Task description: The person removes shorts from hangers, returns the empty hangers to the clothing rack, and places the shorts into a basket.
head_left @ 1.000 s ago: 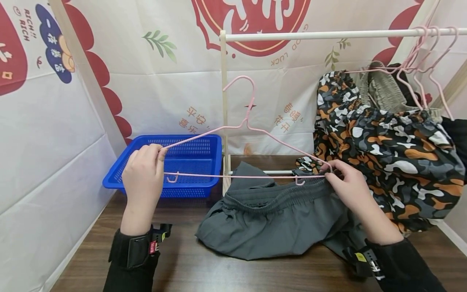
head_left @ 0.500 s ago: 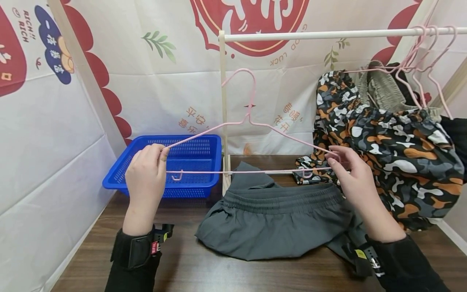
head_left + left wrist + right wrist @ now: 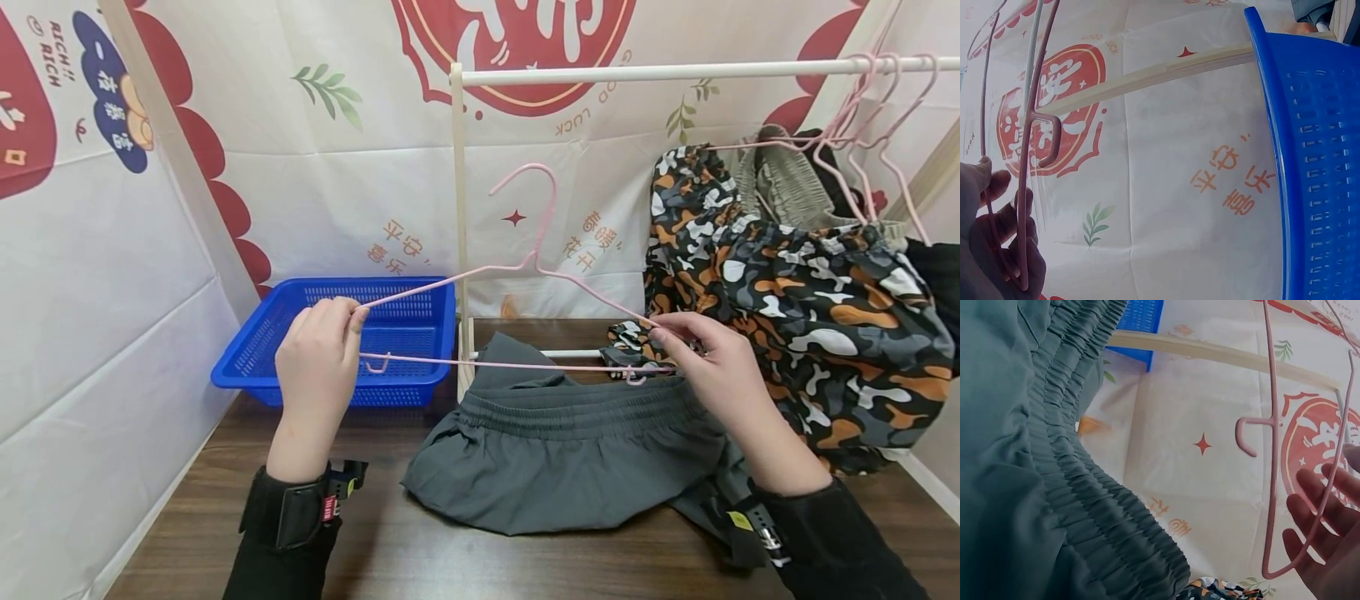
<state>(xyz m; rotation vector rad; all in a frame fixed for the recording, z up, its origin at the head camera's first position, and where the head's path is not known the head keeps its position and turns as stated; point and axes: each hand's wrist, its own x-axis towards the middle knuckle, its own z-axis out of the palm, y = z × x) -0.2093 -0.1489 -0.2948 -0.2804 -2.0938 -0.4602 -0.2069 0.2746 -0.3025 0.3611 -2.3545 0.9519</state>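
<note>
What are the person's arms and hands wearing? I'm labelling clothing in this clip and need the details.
Both hands are bare, without gloves. The left hand comes out of a black sleeve with a black wrist strap over it that carries a small red-and-white label. The right hand has a matching black sleeve and strap, this one with a small yellow tag and white markings.

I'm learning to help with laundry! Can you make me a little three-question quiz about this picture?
1. True or false: both hands hold the pink hanger.
2. What colour is the basket? A red, B blue, C green.
3. Fill in: the grey shorts lie on the wooden ____.

Key:
1. True: the left hand pinches one end, the right hand the other.
2. B.
3. Table.
</note>
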